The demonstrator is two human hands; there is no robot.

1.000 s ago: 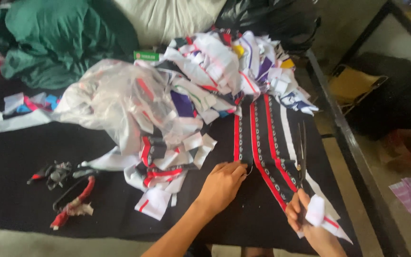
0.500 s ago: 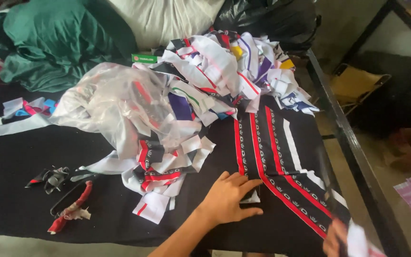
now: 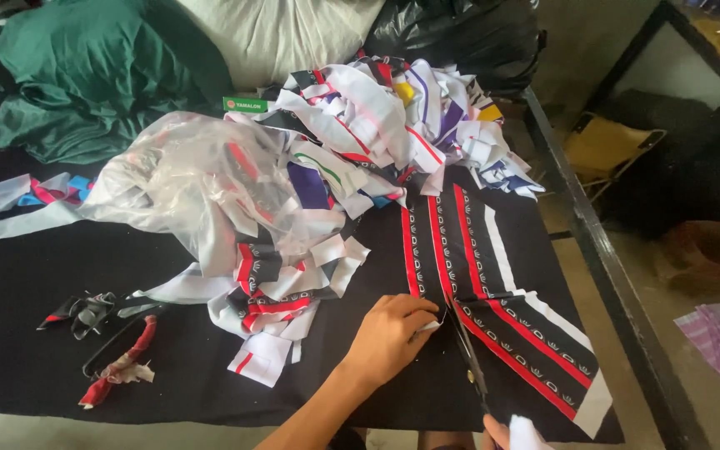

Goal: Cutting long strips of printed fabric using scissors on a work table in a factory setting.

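Observation:
A black fabric strip [image 3: 493, 275] with red stripes, small white marks and a white edge lies on the black table top [image 3: 27, 283], running toward the near right corner. My left hand [image 3: 389, 333] presses flat on its near end, fingertips pinching the cloth at a cut. My right hand [image 3: 506, 433] is mostly cut off by the bottom edge of the view. It holds dark scissors [image 3: 470, 358] by a white-wrapped handle, and the blades point up into the fabric right beside my left fingertips.
A clear plastic bag [image 3: 185, 179] of fabric scraps and a heap of cut strips [image 3: 377, 117] fill the table's middle and back. Green cloth [image 3: 85, 75] lies back left. Another pair of scissors [image 3: 118, 346] with red cloth lies near left. A dark metal frame [image 3: 593, 250] runs along the right edge.
My right hand dropped toward the bottom edge and then brought the scissors in, with the blades now at the cloth. My left hand stayed on the strip, sliding slightly toward me.

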